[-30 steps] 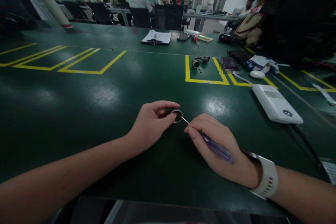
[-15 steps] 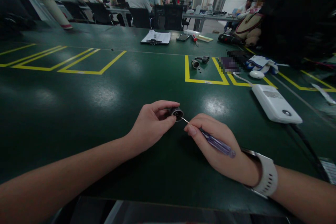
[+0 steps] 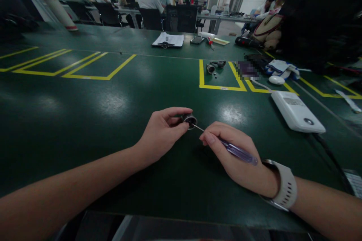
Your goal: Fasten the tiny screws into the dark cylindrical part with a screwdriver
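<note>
Parts (image 3: 214,67) of metal lie well beyond; left hand (image 3: 161,133) pinches round metal cylinder (image 3: 190,120), right hand (image 3: 240,170) grips translucent purple screwdriver (image 3: 240,153).

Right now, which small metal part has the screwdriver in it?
The part in the left hand: the right hand's purple screwdriver tip meets its open end. The other two lie untouched in the yellow box farther back.
</note>
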A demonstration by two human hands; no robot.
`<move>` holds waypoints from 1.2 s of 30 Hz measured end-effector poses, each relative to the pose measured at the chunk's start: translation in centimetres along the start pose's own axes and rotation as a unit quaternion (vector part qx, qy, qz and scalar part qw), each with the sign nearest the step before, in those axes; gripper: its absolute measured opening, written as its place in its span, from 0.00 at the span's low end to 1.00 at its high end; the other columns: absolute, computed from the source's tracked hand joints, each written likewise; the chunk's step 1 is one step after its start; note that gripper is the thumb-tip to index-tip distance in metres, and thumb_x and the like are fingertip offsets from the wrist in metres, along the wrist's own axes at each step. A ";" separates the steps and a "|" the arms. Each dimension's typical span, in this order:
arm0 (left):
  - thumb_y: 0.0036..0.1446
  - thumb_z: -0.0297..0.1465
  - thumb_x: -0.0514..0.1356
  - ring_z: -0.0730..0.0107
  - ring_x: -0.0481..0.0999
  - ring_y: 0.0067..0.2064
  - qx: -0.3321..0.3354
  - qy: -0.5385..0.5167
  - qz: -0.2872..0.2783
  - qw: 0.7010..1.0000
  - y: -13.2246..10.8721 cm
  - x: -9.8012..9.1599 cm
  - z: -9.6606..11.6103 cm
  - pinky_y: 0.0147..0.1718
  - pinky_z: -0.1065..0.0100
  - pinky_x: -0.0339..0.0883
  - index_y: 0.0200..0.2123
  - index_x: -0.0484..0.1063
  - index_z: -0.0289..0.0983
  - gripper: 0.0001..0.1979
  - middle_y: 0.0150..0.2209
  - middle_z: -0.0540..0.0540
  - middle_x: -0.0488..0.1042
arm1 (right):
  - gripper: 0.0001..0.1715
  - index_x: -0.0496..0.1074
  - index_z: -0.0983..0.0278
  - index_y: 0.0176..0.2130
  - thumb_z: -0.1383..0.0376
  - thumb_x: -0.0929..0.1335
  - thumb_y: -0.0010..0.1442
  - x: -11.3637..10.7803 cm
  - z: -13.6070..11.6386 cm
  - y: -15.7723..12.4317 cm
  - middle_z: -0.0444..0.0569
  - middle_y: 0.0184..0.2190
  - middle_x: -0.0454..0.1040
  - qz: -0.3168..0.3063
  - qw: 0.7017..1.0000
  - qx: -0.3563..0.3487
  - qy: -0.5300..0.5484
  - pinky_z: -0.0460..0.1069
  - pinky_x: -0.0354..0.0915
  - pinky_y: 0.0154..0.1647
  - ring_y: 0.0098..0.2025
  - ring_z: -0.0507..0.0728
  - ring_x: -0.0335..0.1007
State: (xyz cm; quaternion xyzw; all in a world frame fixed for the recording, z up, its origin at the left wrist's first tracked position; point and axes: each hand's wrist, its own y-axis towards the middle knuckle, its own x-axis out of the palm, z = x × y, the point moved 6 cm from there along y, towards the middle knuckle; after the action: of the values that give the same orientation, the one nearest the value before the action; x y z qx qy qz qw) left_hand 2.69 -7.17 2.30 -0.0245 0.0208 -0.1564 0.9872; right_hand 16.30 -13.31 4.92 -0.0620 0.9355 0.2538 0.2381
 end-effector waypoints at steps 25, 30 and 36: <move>0.46 0.23 0.62 0.69 0.79 0.35 0.047 0.046 0.001 0.998 0.3 0.1 0.4 0.37 0.70 0.73 0.34 0.74 0.32 0.08 0.33 0.46 0.80 | 0.07 0.68 0.66 0.34 0.72 0.62 0.61 0.5 -0.8 -0.4 0.47 0.30 0.71 -0.024 0.996 -0.068 -0.056 0.48 0.64 0.35 0.33 0.52 0.67; 0.45 0.23 0.62 0.69 0.79 0.36 0.054 0.037 0.001 0.998 0.4 0.1 0.4 0.36 0.70 0.73 0.32 0.74 0.33 0.07 0.34 0.46 0.80 | 0.06 0.68 0.67 0.36 0.74 0.63 0.61 0.7 -1.1 -0.5 0.48 0.31 0.71 -0.029 0.994 -0.086 -0.061 0.49 0.64 0.36 0.34 0.52 0.66; 0.46 0.23 0.61 0.69 0.79 0.35 0.056 0.043 -0.008 0.997 0.3 0.1 0.3 0.36 0.69 0.73 0.32 0.73 0.33 0.07 0.33 0.46 0.80 | 0.06 0.68 0.67 0.35 0.74 0.62 0.61 0.9 -1.1 -0.4 0.49 0.31 0.71 -0.042 0.994 -0.081 -0.060 0.50 0.64 0.37 0.34 0.53 0.65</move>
State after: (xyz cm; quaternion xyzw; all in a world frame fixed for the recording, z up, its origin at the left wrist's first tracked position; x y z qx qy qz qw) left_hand 2.89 -6.89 2.56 0.0379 0.0543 -0.1663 0.9838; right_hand 15.13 -14.23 5.16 -0.1047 0.8923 0.3219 0.2986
